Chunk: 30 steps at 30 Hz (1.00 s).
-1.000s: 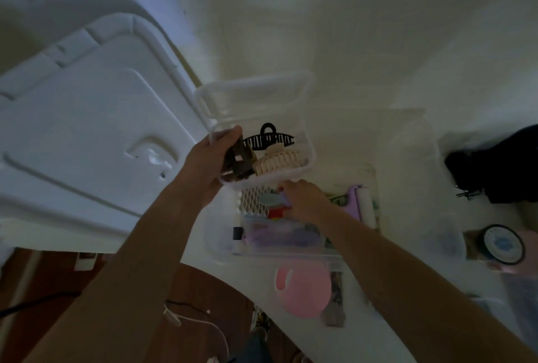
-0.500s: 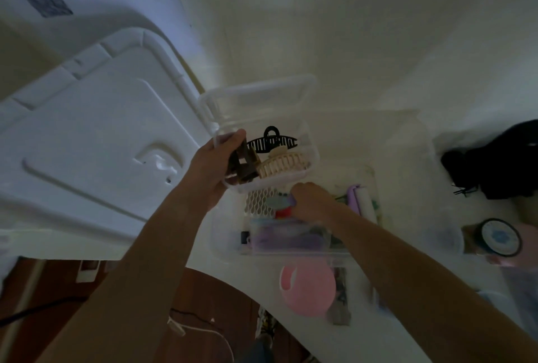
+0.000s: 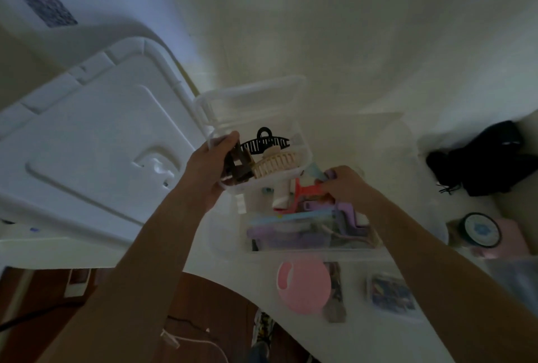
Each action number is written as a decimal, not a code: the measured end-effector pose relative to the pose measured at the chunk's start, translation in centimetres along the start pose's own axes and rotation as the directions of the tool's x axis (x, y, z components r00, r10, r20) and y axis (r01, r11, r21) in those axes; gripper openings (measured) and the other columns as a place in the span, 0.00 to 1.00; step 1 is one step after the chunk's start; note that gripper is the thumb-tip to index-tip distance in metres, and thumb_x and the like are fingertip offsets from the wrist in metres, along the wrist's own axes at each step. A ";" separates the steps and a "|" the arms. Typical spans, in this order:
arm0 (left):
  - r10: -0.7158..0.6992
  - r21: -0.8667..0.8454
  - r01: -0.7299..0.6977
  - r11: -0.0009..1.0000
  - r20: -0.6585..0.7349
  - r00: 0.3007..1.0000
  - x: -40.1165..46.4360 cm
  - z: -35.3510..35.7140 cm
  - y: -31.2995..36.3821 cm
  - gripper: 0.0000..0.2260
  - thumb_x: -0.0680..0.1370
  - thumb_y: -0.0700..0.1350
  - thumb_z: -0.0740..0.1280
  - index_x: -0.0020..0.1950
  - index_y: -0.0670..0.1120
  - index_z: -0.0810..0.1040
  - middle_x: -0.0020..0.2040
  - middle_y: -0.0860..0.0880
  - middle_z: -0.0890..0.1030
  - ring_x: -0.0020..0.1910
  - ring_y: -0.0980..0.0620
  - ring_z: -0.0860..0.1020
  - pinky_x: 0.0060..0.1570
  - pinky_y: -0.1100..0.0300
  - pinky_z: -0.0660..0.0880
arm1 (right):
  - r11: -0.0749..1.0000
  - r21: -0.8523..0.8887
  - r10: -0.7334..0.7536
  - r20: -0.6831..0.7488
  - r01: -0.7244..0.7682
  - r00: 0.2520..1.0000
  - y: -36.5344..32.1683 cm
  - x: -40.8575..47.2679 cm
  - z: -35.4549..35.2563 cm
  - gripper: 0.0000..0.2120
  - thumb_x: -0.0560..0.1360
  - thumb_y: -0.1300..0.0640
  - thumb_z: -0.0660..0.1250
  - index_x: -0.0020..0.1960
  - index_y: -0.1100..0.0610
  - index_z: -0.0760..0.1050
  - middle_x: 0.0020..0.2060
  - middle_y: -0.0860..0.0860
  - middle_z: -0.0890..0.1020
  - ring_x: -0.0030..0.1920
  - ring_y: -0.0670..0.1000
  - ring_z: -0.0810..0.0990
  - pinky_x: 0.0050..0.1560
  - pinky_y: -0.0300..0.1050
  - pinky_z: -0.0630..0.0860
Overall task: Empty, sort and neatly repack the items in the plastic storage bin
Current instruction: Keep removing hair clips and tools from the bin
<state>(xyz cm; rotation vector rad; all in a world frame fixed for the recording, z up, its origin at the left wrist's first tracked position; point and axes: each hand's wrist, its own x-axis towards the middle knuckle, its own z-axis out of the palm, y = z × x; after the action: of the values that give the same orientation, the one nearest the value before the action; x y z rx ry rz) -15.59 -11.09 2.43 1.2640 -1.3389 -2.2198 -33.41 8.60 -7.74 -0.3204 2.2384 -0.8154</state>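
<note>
My left hand point(image 3: 208, 172) grips a small clear box point(image 3: 302, 156) by its near left corner and holds it above the bin. Inside lie a black hair claw point(image 3: 266, 141), a cream claw point(image 3: 275, 163) and a brown claw point(image 3: 240, 167). The box's lid point(image 3: 253, 93) stands open behind. My right hand point(image 3: 343, 185) pinches a red-orange comb-like item point(image 3: 305, 192) with a light blue piece point(image 3: 316, 172) just over the clear plastic storage bin point(image 3: 407, 153). Purple and blue items point(image 3: 305, 231) fill the bin's near side.
The bin's big white lid point(image 3: 87, 144) leans at the left. On the white surface near me lie a pink round thing point(image 3: 302, 285), a dark packet point(image 3: 334, 298) and a clear packet point(image 3: 393, 294). A round tin point(image 3: 479, 230) and black cloth point(image 3: 489, 159) sit right.
My right hand has risen out of the bin toward the right, pulling up the red-orange item. The small box in my left hand has barely moved.
</note>
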 end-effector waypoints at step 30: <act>-0.018 0.088 0.015 0.996 0.036 0.999 -0.8 2.6 -0.8 0.08 0.77 0.48 0.72 0.50 0.45 0.79 0.43 0.45 0.85 0.47 0.44 0.84 0.48 0.45 0.82 | 0.971 -0.222 -0.191 -0.517 0.084 0.835 1.4 -3.3 -7.1 0.11 0.74 0.52 0.70 0.42 0.56 0.71 0.37 0.50 0.76 0.38 0.54 0.74 0.40 0.41 0.66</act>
<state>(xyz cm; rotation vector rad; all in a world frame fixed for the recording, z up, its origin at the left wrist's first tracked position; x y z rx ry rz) -17.04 -8.64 2.76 1.2741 -1.4601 -2.2272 -36.02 14.40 -2.96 -0.3841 2.8613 -0.8420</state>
